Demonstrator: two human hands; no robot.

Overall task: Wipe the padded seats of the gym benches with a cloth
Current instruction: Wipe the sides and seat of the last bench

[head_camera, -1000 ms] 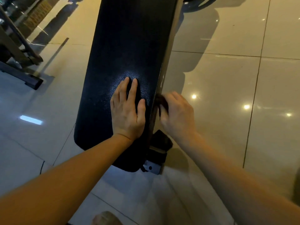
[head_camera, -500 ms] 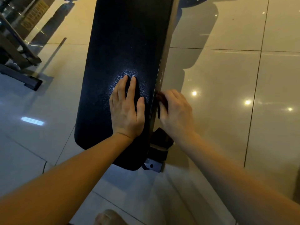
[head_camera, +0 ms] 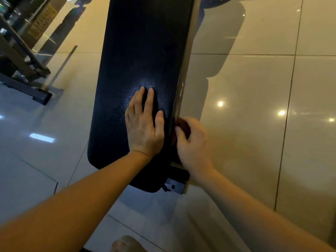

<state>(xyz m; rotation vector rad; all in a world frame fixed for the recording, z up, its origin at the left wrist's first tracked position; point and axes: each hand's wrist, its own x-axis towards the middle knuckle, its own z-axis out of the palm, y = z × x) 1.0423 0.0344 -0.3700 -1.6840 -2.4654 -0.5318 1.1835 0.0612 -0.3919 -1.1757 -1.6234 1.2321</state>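
Pressing flat on the black padded seat (head_camera: 141, 51) with the left hand (head_camera: 143, 122), fingers (head_camera: 149, 102) straight and holding nothing. Gripping a dark reddish cloth (head_camera: 181, 124) in the right hand (head_camera: 192, 142), fingers curled round it, against the seat's right side edge near the close end. Probably partway through, working along that edge. Cannot tell whether the top is already wiped. Likely left: the far stretch of the edge, then any other benches.
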